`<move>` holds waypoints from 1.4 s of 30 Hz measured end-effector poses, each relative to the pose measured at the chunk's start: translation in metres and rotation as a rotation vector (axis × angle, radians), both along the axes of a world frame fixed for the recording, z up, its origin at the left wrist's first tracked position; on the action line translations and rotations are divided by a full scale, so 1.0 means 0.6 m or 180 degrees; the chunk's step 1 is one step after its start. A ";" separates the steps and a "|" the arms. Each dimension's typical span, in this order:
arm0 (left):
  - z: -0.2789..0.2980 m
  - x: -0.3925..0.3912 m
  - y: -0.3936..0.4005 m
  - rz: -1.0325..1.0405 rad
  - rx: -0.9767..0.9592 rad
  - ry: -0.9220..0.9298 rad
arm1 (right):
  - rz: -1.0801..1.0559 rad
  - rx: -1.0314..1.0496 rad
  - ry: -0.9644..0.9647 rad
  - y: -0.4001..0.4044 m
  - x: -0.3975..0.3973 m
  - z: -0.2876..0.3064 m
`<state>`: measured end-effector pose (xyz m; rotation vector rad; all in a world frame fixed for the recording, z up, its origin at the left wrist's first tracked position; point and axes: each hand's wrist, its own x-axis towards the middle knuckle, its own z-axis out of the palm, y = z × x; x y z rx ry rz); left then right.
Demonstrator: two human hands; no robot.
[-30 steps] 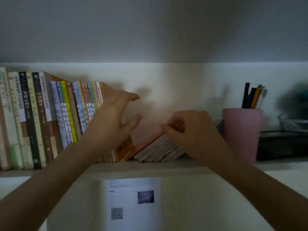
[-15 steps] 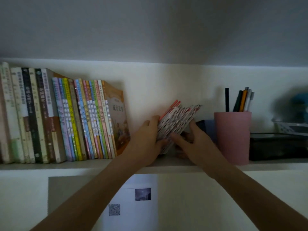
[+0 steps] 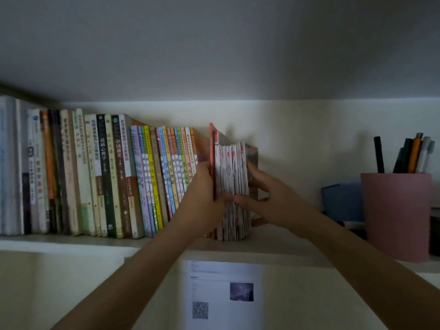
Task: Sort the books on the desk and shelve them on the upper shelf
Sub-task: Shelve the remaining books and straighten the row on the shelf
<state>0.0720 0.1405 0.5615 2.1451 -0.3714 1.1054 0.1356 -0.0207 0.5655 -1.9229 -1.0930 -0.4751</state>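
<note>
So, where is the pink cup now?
In the head view, the pink cup stands at the right end of the shelf, with pens in it and a blue box just left of it.

Both arms reach up and forward. Left hand (image 3: 202,198) and right hand (image 3: 269,198) face each other, fingers curled, thumbs nearly touching low between them.

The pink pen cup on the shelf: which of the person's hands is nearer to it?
Right. The right hand grips the thin books just left of the pink pen cup; the left hand is farther left.
</note>
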 end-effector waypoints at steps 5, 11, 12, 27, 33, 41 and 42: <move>0.025 -0.013 0.012 0.0955 0.0571 0.0138 | 0.0438 -0.0380 0.0104 -0.004 0.012 -0.007; 0.048 -0.033 0.037 0.2208 0.1433 -0.0224 | 0.0294 -0.0594 -0.0120 0.015 0.021 -0.017; 0.047 -0.032 0.043 0.2156 0.1419 -0.0312 | 0.0279 -0.0581 -0.0158 0.016 0.021 -0.017; 0.107 0.015 0.131 0.1699 0.2271 -0.0600 | -0.0030 -0.0427 -0.0537 0.045 0.010 0.004; 0.112 0.011 0.137 0.1519 0.2283 -0.0588 | -0.0035 -0.0475 -0.0531 0.034 -0.008 -0.003; 0.116 0.009 0.110 0.1701 0.2095 -0.0083 | -0.0700 -0.0589 -0.0888 0.046 -0.016 -0.030; 0.117 0.012 0.103 0.1790 0.2072 0.0012 | -0.0743 -0.0595 -0.0897 0.048 -0.015 -0.030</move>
